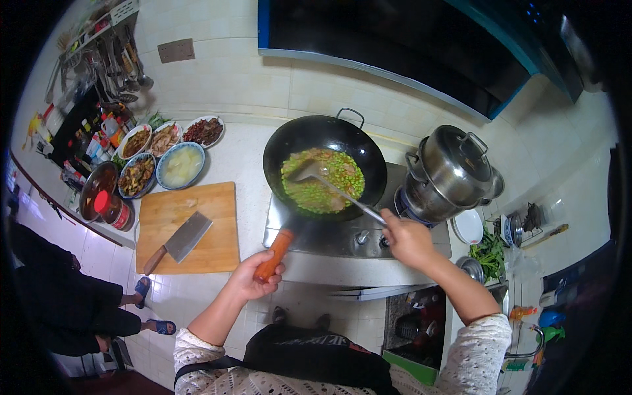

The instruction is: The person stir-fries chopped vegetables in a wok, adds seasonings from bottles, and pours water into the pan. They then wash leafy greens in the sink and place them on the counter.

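My left hand (256,276) is wrapped around the wooden handle (275,256) of a black wok (276,148) on the gas stove (340,237). In my right hand (407,239) is the long metal handle of a wok spatula (345,196). Its broad blade (303,172) rests in the food at the wok's left side, partly sunk in liquid. Green peas or beans (340,170) and pieces of meat (316,154) lie in broth in the bottom of the wok.
A cleaver (190,236) lies on a wooden cutting board (222,207) at left, below several filled dishes (180,165). A lidded steel steamer pot (439,173) stands on the right burner. Leafy greens (488,254) lie farther right. Another person (74,296) is at the lower left. The range hood (395,54) overhangs the back.
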Available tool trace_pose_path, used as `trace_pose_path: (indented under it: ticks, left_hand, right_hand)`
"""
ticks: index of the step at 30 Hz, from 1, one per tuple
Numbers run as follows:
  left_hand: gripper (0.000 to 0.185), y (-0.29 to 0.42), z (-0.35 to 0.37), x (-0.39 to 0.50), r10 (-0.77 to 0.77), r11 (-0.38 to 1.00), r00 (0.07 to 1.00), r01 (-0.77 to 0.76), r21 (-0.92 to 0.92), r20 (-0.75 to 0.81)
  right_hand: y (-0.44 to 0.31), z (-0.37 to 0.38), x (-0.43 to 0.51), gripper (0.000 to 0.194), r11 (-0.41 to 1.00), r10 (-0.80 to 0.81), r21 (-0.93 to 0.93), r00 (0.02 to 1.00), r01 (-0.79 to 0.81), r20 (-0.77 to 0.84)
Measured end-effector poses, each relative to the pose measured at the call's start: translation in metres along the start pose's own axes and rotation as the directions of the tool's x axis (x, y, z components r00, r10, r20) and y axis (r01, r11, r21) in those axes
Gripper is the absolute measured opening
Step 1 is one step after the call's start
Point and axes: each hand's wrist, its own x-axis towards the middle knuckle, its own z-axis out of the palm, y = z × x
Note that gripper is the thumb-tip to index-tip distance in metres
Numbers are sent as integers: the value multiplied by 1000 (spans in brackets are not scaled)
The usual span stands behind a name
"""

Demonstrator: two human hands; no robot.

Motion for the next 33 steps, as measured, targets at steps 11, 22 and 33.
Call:
trace_pose_path:
  ticks: [11, 22, 33]
  left_hand:
    - [32, -5, 16, -1, -2, 1000, 999, 2, 7, 39]
    - [28, -19, 15, 11, -49, 999, 994, 50, -8, 92]
    - [29, -20, 14, 12, -64, 998, 998, 64, 16, 13]
  right_hand:
    - [31, -10, -20, 39, 991, 131, -5, 991, -131, 33]
    - [14, -1, 14, 24, 147, 466, 678, 655, -720, 595]
    - [-13, -9, 91, 36, 960, 269, -53, 855, -275, 444]
